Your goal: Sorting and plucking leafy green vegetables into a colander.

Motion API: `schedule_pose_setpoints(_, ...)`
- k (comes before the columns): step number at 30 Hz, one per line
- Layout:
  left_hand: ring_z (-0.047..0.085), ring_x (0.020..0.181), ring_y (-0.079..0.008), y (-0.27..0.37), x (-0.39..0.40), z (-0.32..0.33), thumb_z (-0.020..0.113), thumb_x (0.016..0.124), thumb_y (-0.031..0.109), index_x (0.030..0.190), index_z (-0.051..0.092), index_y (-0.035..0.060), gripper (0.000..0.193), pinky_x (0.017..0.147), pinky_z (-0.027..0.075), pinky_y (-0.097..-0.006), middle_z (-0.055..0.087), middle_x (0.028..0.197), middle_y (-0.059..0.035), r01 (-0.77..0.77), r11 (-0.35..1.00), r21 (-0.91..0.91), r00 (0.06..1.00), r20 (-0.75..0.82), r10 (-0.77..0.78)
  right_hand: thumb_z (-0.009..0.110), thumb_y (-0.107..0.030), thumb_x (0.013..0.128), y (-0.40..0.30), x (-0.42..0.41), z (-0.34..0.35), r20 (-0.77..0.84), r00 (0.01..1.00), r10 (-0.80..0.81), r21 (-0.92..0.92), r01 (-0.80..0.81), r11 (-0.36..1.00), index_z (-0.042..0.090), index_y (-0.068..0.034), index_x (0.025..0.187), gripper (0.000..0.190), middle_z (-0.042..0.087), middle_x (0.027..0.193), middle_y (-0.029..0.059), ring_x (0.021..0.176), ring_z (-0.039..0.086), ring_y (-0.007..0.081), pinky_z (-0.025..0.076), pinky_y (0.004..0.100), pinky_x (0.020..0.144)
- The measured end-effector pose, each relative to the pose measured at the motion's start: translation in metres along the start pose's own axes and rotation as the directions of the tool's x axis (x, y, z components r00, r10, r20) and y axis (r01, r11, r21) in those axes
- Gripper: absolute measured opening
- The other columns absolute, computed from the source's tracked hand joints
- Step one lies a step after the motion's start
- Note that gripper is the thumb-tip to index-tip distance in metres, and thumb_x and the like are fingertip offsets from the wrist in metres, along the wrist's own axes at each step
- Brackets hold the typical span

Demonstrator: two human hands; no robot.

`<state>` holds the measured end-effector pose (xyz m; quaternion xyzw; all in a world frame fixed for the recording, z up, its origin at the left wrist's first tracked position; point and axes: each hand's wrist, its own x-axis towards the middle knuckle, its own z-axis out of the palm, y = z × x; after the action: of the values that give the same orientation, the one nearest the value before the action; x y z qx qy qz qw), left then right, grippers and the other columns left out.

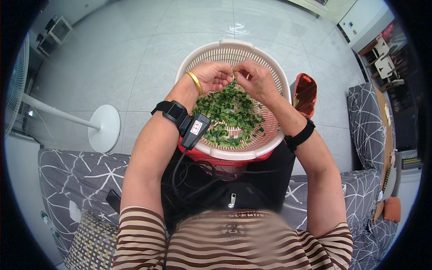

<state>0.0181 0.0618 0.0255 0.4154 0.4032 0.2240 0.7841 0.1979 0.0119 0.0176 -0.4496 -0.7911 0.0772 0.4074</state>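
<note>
Above a white plastic basket (pixel 283 135) with slotted walls, my two hands meet at the fingertips. My left hand (pixel 216 77), with a gold bangle at the wrist, has its fingers curled in a pinch. Opposite it, my right hand (pixel 258 80) pinches too, and a tiny yellow-green piece of leaf or stem (pixel 234 71) shows between them. Most of that piece is hidden by the fingers. Chopped or torn green leaves (pixel 233 108) lie loosely over the basket's bottom, with the slots showing through in places.
Under the basket is a red container (pixel 195 156), close to my legs. A red bag (pixel 305 92) stands open at its right. A cable (pixel 175 172) runs from the device (pixel 194 131) on my left forearm across my lap. A white fan base (pixel 104 128) stands left.
</note>
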Motion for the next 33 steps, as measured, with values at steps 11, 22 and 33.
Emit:
schedule_pose_setpoints(11,0.057,0.050,-0.0083,0.000,-0.001,0.005,0.066,0.076,0.017,0.069,0.058,0.0077,0.014,0.043,0.044,-0.0198,0.062,0.061,-0.0033,0.027,0.978,0.209,0.995,-0.099,-0.007,0.063,-0.013,0.073,0.014,-0.001,-0.002,0.316,0.903,0.291,-0.242,-0.220,0.945,0.062,-0.004,0.083,0.013,0.064,0.081,0.0148,0.073,0.063,0.0316,0.049,0.0422,0.064)
schedule_pose_setpoints(22,0.057,0.054,-0.0103,-0.011,0.007,-0.003,0.068,0.075,0.015,0.077,0.067,0.0045,0.010,0.043,0.042,-0.0250,0.062,0.064,-0.0042,0.024,0.724,0.690,0.980,-0.159,0.120,0.064,-0.015,0.073,0.023,-0.011,0.014,0.445,0.888,0.116,-0.212,-0.022,0.977,0.067,-0.008,0.083,0.013,0.065,0.079,0.0121,0.075,0.063,0.0324,0.050,0.0416,0.067)
schedule_pose_setpoints(33,0.058,0.058,-0.0074,-0.006,0.004,0.002,0.064,0.083,0.016,0.080,0.066,0.0070,0.010,0.047,0.044,-0.0208,0.065,0.070,-0.0025,-0.049,0.865,0.499,0.978,-0.151,0.143,0.062,-0.007,0.082,0.015,0.002,0.003,0.285,0.912,0.294,0.222,-0.361,0.906,0.068,0.002,0.093,0.015,0.066,0.074,0.0037,0.066,0.058,0.0075,0.048,0.0240,0.060)
